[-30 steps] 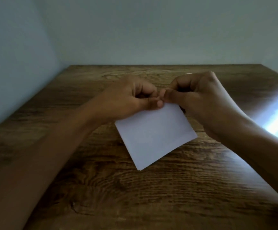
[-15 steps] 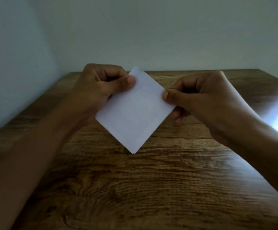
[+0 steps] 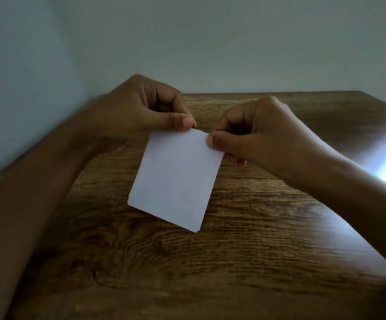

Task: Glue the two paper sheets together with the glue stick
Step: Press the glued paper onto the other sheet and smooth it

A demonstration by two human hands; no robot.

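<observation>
In the head view we see a wooden table [image 3: 268, 239] that fills the lower part of the picture. Its far edge meets a pale wall [image 3: 210, 42], and a second wall stands along the left side, so the room for moving is closed at the far and left sides. The near half of the table surface is bare, and on the right side a bright patch of light falls on the wood.

We see one white paper [image 3: 176, 179] held up over the middle of the table; whether it is one sheet or two pressed together, we cannot tell. It hangs tilted, with its lower right corner pointing to the near side.

Our left hand [image 3: 146, 107] pinches the top left corner of the paper between thumb and forefinger, the other fingers curled in. Our right hand [image 3: 263, 135] pinches the top right edge in the same closed way, with the thumb on the near face. The two hands are close together at the top edge, and the whole paper hangs below both grips. Both forearms reach in from the near corners.
</observation>
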